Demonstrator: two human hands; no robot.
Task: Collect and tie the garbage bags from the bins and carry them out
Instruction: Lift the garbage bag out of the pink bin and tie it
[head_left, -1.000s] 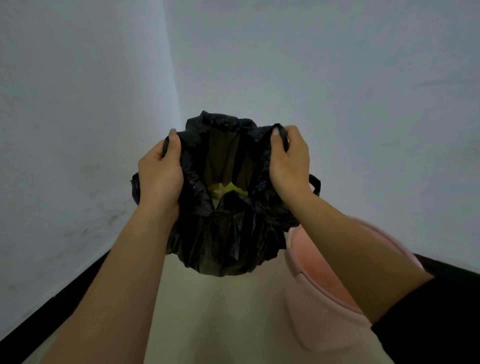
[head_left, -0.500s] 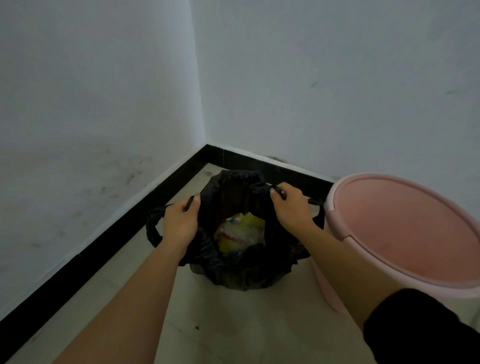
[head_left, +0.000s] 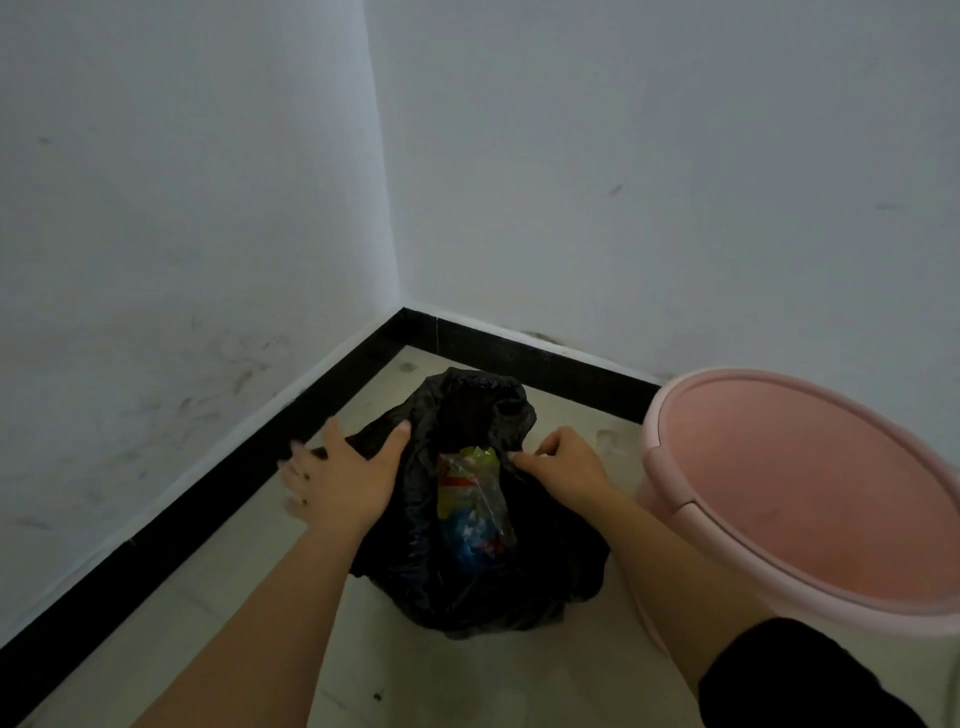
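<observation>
A black garbage bag (head_left: 467, 582) rests on the pale floor in the room's corner, its mouth gaping. Inside it lies a crumpled clear wrapper (head_left: 472, 499) with yellow, red and blue print. My left hand (head_left: 345, 480) lies flat over the bag's left edge with the fingers spread, slightly blurred. My right hand (head_left: 563, 465) pinches the bag's right rim between thumb and fingers. A pink plastic bin (head_left: 675, 509) stands just right of the bag, with no liner in it.
Two white scuffed walls meet in the corner behind the bag, with a black skirting board (head_left: 208, 493) along their base. The tiled floor (head_left: 249, 613) runs toward me on the left. My dark sleeve (head_left: 800, 680) shows at the lower right.
The bag came down from mid-air onto the floor. My left hand let go of its rim and spread flat over the left side. The right hand kept its hold on the rim.
</observation>
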